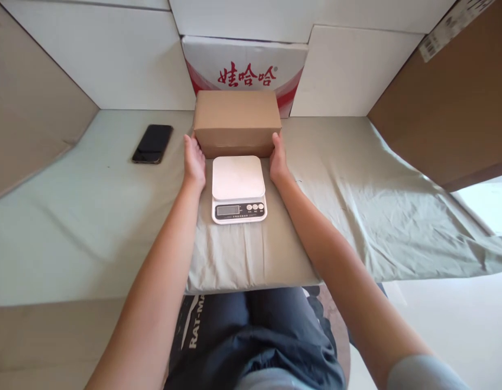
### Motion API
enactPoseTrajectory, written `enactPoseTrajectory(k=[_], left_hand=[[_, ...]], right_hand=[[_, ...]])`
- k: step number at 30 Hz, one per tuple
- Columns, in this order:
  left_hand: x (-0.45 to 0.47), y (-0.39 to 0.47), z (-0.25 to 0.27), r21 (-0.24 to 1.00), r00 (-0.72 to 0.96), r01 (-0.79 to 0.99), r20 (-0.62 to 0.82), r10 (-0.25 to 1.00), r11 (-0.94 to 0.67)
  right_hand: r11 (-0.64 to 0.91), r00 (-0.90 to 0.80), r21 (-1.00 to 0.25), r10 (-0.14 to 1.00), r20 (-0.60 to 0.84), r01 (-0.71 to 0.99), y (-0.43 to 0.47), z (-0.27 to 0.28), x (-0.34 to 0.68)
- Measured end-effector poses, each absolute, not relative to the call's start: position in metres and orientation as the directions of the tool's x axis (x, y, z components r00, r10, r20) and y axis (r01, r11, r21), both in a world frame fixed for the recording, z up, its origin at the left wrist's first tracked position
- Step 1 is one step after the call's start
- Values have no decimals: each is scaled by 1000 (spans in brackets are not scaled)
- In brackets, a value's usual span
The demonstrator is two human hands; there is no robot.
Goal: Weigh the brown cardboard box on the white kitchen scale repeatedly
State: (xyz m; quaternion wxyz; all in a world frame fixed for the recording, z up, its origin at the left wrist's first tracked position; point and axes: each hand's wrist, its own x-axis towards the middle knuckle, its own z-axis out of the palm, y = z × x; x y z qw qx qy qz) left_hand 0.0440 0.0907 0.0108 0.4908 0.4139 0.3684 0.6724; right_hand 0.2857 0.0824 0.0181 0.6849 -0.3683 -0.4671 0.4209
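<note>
A closed brown cardboard box (pixel 237 111) stands at the back of the cloth-covered table, gripped from both sides. My left hand (pixel 194 162) presses against its left end, the fingers partly hidden behind the side. At the right end, my right hand (pixel 278 157) has its thumb on the front corner and its fingers out of sight along the side. Just in front of the box, between my forearms, sits a white digital kitchen scale (pixel 238 179). Its platform carries nothing, and its display looks blank.
Left of the box a black smartphone (pixel 153 144) lies flat on the greenish cloth (pixel 92 233). White boxes and a printed carton (pixel 246 59) form a wall behind. Large brown cardboard panels flank the table, one at the left (pixel 31 97) and one at the right (pixel 450 103).
</note>
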Motion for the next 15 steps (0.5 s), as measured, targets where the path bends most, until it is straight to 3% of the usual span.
enactPoseTrajectory(k=[15], left_hand=[[44, 83, 16, 932, -206, -290, 164, 965, -220]], right_hand=[[288, 177, -915, 953, 245, -283, 99, 2, 293]])
